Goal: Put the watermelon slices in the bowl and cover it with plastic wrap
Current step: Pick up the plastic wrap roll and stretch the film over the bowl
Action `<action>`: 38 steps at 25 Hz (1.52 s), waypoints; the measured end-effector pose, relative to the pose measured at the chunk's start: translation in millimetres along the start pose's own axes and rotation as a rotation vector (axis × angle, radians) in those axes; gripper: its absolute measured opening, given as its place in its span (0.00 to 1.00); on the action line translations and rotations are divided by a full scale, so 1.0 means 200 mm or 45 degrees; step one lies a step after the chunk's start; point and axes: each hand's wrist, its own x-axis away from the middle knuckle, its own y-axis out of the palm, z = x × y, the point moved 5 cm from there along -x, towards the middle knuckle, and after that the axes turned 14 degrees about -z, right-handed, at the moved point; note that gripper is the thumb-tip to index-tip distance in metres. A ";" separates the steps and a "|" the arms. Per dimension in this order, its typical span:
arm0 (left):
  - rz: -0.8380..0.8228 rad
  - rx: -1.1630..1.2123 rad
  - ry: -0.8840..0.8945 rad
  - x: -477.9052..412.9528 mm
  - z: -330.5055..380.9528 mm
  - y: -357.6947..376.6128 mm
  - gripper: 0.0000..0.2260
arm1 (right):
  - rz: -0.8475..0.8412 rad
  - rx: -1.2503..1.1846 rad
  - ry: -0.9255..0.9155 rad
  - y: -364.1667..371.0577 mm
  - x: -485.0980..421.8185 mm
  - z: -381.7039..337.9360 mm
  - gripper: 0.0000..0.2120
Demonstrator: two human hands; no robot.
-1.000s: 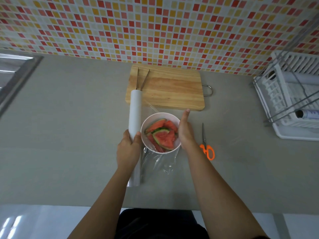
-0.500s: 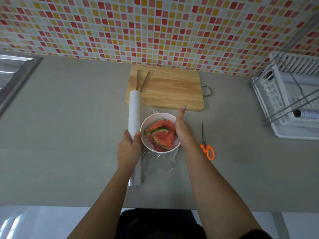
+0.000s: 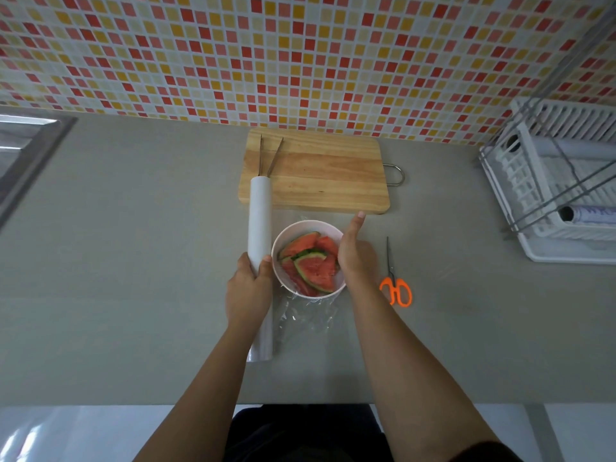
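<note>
While my left grip (image 3: 248,288) is clenched around the roll of plastic wrap (image 3: 259,225), thumb on the side toward the bowl (image 3: 308,225) and fingers on the other, the roll lies lengthwise on the grey tabletop (image 3: 133,261), just left of the bowl. Its far end overlaps the near left corner of the wooden cutting board (image 3: 320,175), and its near end reaches back under my wrist. My right grip (image 3: 355,258) rests against the right side of the bowl, thumb straight and pointing toward the board. The fingers are hidden beneath the palm, so I cannot tell whether they grasp the rim or only press on it.

The watermelon slices (image 3: 315,268) are in the bowl, red flesh up with green rinds showing, piled over one another. The bowl is white and stands on the tabletop just in front of the board's near edge. Clear film (image 3: 306,316) pulled from the roll lies crumpled on the tabletop at the bowl's near side. A little more glints at the far side, and I cannot tell whether any of it lies across the top of the bowl.

Metal tongs (image 3: 270,155) lie on the left part of the board. Orange-handled scissors (image 3: 395,285) lie to the right of my right wrist, blades pointing away from me. A white dish rack (image 3: 533,181) stands at the far right, a sink (image 3: 30,145) sits at the left edge, and a wall of red, orange and cream mosaic tiles (image 3: 300,55) rises behind.
</note>
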 end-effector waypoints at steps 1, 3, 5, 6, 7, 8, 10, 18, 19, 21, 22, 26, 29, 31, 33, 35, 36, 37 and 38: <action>-0.006 0.001 0.003 0.00 0.00 -0.01 0.13 | 0.018 -0.013 -0.050 0.00 -0.01 0.00 0.39; -0.034 0.001 0.006 0.00 0.00 -0.02 0.13 | -0.012 -0.051 -0.219 0.01 -0.05 0.01 0.34; -0.072 -0.022 -0.013 -0.01 0.01 -0.04 0.14 | -0.120 -0.119 -0.321 0.03 -0.07 0.03 0.24; -0.089 -0.047 -0.027 -0.01 0.00 -0.06 0.15 | -0.170 -0.122 -0.320 0.04 -0.08 0.04 0.20; -0.109 -0.072 -0.035 -0.01 0.00 -0.07 0.16 | -0.189 -0.107 -0.303 0.04 -0.09 0.06 0.19; -0.129 -0.088 -0.038 -0.01 0.00 -0.10 0.17 | -0.183 -0.080 -0.287 0.04 -0.10 0.07 0.18; -0.165 -0.068 -0.058 -0.03 -0.01 -0.15 0.18 | -0.150 -0.034 -0.284 0.04 -0.12 0.07 0.20; -0.458 0.258 -0.161 0.05 -0.10 -0.21 0.27 | 0.008 0.240 -0.215 0.03 -0.10 0.06 0.28; -0.457 0.290 -0.155 0.07 -0.12 -0.20 0.27 | 0.035 0.269 -0.208 0.03 -0.10 0.07 0.29; -0.444 0.304 -0.107 0.08 -0.14 -0.19 0.26 | 0.068 0.307 -0.186 0.03 -0.10 0.07 0.31; -0.431 0.291 -0.080 0.09 -0.14 -0.18 0.27 | 0.071 0.327 -0.173 0.03 -0.09 0.07 0.31; -0.341 0.150 -0.102 0.11 -0.16 -0.17 0.29 | -0.057 0.336 -0.139 0.04 -0.10 0.04 0.31; -0.262 0.024 -0.127 0.11 -0.19 -0.16 0.18 | -0.151 0.329 -0.145 0.04 -0.11 0.03 0.30; -0.240 -0.032 -0.094 0.11 -0.19 -0.16 0.17 | -0.167 0.339 -0.171 0.04 -0.10 0.02 0.30; -0.218 -0.047 -0.068 0.11 -0.19 -0.18 0.17 | -0.212 0.354 -0.187 0.06 -0.09 0.00 0.30; -0.211 -0.034 -0.073 0.11 -0.19 -0.18 0.18 | -0.252 0.323 -0.157 0.06 -0.10 -0.01 0.31; -0.210 -0.025 -0.075 0.11 -0.19 -0.18 0.18 | -0.263 0.314 -0.143 0.06 -0.10 -0.01 0.31; -0.207 -0.019 -0.075 0.11 -0.19 -0.18 0.18 | -0.273 0.318 -0.136 0.06 -0.10 -0.01 0.32; -0.201 -0.018 -0.072 0.11 -0.19 -0.18 0.18 | -0.284 0.320 -0.135 0.07 -0.10 -0.01 0.32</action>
